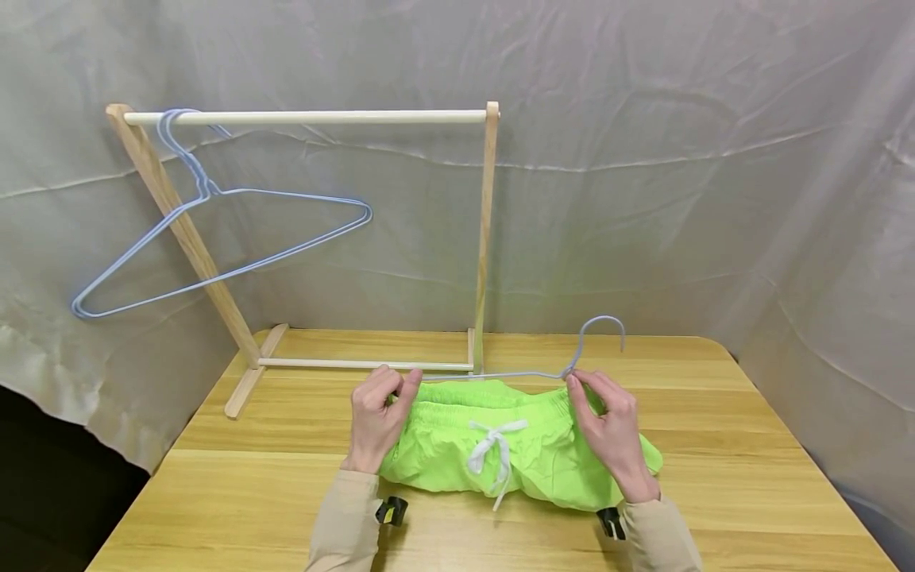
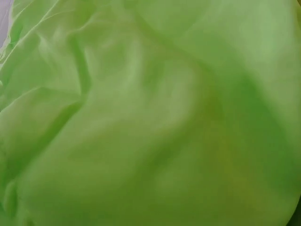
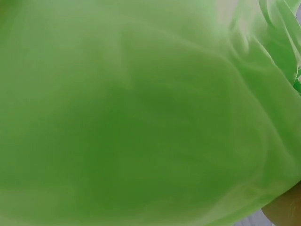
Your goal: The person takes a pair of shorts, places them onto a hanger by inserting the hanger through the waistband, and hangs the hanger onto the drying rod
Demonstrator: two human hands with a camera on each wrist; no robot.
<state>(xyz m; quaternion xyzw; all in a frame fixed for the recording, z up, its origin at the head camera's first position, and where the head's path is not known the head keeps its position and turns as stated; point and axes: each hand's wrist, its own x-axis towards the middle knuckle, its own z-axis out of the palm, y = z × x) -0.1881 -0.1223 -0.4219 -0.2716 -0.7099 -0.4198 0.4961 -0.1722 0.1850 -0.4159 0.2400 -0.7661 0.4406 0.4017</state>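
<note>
Lime green shorts (image 1: 457,445) with a white drawstring bow (image 1: 493,449) hang bunched low over the table, waistband up. Along the waistband's back edge runs a light blue wire hanger (image 1: 515,374), its hook standing up at the right; its lower part is hidden by the cloth. My left hand (image 1: 379,413) pinches the waistband's left end, right where the wire meets the fingers. At the other end my right hand (image 1: 608,421) grips the waistband, fingertips at the base of the hook. Green cloth (image 2: 141,117) fills the left wrist view, and likewise the shorts (image 3: 141,117) fill the right one.
Behind on the left stands a wooden rack (image 1: 193,238) with a white top rail (image 1: 322,117). Several blue hangers (image 1: 286,258) hang together near the rail's left end. A grey curtain (image 1: 643,199) closes off the back of the wooden table (image 1: 743,477).
</note>
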